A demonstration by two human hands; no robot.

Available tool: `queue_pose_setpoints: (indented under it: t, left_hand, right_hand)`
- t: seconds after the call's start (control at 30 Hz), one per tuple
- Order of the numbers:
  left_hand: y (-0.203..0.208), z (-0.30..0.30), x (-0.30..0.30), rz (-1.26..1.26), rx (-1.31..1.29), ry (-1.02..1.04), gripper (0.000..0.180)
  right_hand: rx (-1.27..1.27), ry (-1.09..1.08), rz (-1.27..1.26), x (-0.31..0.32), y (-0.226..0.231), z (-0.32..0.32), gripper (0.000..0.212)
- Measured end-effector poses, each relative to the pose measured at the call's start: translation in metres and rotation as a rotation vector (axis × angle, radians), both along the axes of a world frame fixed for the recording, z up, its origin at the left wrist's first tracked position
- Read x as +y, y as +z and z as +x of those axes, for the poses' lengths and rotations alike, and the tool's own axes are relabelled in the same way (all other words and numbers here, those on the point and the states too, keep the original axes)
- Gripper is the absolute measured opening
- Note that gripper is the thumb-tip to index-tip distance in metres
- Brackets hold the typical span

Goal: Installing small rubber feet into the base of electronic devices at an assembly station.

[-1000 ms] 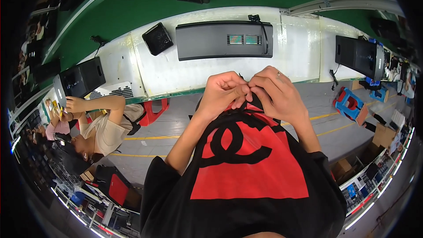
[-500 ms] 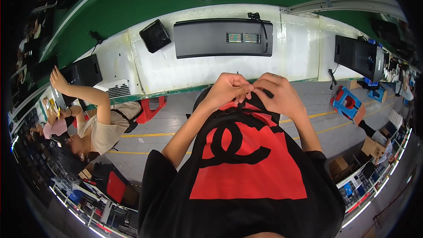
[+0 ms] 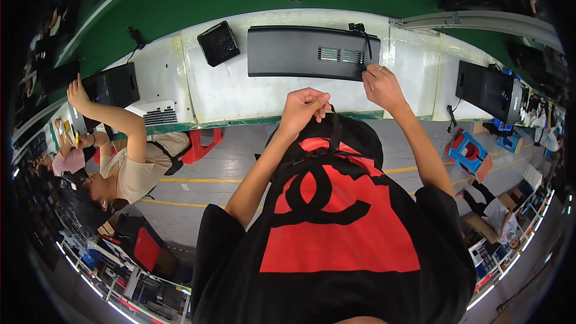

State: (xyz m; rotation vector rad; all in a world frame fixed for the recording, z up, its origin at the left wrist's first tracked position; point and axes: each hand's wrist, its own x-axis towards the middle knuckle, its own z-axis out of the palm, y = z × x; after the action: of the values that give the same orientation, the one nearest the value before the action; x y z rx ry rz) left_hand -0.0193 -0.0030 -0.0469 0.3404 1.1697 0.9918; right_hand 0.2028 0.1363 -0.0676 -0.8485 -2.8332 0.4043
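Observation:
A long dark grey case with two slotted openings lies on the white-covered bench in front of me. A black cable comes from a plug at its far right edge and runs down across its right end. My right hand is at the case's near right corner, thumb and fingers pinched on the cable's lower end. Closer to my body, my left hand hovers by the bench's front edge with its thumb and fingertips pressed together. Whatever they may hold is too small to make out.
Left of the case stands a black open box. Another dark case lies at the right, with a blue stool below it. A co-worker in a beige shirt works at the left by a black case.
My hands were together in front of my chest and have parted. The right moved forward and right to the cable on the case; the left stayed near the bench's edge, still pinched.

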Motion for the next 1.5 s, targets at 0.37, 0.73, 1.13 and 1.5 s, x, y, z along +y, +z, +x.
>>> queue_pose_setpoints:
  t: [0.37,0.73,1.13,1.5]
  left_hand:
    - [-0.009,-0.006,-0.003,0.001,-0.026,0.021,0.02]
    - [-0.052,-0.023,-0.012,0.059,-0.038,0.155,0.024]
    - [0.059,-0.01,0.022,0.104,-0.665,0.244,0.017]
    - [0.125,-0.003,-0.002,0.26,-0.365,0.387,0.017]
  right_hand:
    - [-0.299,-0.122,0.082,0.007,0.007,-0.031,0.011]
    - [-0.304,0.12,-0.032,0.048,-0.015,-0.043,0.013]
    - [0.501,-0.398,-0.387,-0.027,0.093,-0.055,0.009]
    - [0.727,-0.235,-0.19,-0.086,0.177,-0.093,0.022]
